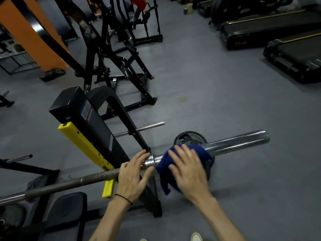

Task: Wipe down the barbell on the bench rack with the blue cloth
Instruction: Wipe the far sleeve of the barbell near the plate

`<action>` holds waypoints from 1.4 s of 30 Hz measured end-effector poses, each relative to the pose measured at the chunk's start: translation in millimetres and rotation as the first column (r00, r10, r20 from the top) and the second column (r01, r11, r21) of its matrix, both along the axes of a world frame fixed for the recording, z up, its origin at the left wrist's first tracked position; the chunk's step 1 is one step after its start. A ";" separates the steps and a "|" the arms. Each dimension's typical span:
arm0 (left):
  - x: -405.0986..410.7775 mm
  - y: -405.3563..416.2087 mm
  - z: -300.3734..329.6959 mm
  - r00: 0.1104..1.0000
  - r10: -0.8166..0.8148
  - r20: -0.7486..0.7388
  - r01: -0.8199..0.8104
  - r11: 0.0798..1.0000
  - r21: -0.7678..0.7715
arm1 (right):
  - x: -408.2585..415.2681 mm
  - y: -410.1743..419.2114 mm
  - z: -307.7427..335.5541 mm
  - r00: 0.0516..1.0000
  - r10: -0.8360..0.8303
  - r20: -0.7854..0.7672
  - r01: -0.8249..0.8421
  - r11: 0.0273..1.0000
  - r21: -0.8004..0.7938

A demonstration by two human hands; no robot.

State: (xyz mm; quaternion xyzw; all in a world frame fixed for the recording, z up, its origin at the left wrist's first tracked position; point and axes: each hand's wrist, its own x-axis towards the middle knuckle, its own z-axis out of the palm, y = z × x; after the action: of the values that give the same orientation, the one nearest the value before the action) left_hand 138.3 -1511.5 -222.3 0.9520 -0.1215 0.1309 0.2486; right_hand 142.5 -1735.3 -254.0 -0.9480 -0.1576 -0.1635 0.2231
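The barbell lies across the bench rack, its chrome sleeve pointing up and right. Its dull grey shaft runs off to the lower left. A blue cloth is draped over the inner end of the sleeve, one corner hanging down. My right hand lies flat on top of the cloth with fingers spread and straight; it looks motion-blurred. My left hand rests on the bar at the collar, just left of the cloth, fingers extended over the metal. A thin black band circles my left wrist.
The black rack upright with its yellow guard stands just behind my left hand. A weight plate sits behind the sleeve. The bench pad is at the lower left. Other black machines stand behind and treadmills at the upper right, on grey floor.
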 end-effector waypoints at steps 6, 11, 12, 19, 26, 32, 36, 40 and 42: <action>0.0 2.4 2.5 0.999 -0.045 0.008 0.045 0.997 0.064 | -9.7 15.8 -3.8 0.974 -0.222 -0.048 0.227 0.951 0.209; -1.7 4.8 0.9 0.999 -0.047 0.019 0.046 0.998 0.049 | -15.6 25.6 -11.2 0.993 0.104 0.061 -0.100 0.993 -0.055; -1.3 4.5 1.4 0.999 -0.044 0.016 0.043 0.998 0.050 | -10.2 12.6 -11.5 0.994 0.076 0.076 -0.072 0.996 -0.055; -1.1 3.3 1.8 0.999 -0.036 -0.021 0.037 0.998 0.051 | -7.5 12.6 0.3 0.958 -0.282 -0.052 0.287 0.939 0.189; -1.4 5.0 -1.0 0.999 -0.033 -0.002 0.033 0.999 0.024 | -9.4 15.4 -7.1 0.997 0.050 0.061 -0.048 0.999 -0.026; -1.0 4.7 -1.7 0.996 -0.068 0.060 0.064 0.996 0.056 | 1.8 -23.9 -1.8 0.949 -0.315 -0.020 0.312 0.927 0.206; -0.9 7.5 -8.8 0.991 -0.088 0.101 0.080 0.993 0.085 | -21.6 43.3 -5.8 0.999 -0.034 0.002 0.034 0.997 0.070; 0.3 7.8 -8.9 0.991 -0.072 0.110 0.056 0.988 0.144 | -11.1 12.5 -12.4 0.994 0.083 0.069 -0.078 0.995 -0.066; 1.2 5.5 -5.6 0.996 -0.021 0.082 0.009 0.990 0.143 | -0.9 -19.9 -10.8 0.995 -0.074 0.070 0.075 0.997 -0.005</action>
State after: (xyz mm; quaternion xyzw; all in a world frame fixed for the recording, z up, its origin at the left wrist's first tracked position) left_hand 139.5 -1505.9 -227.8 0.9602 -0.1477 0.1595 0.1755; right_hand 141.7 -1755.2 -264.8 -0.9477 -0.1306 -0.2041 0.2076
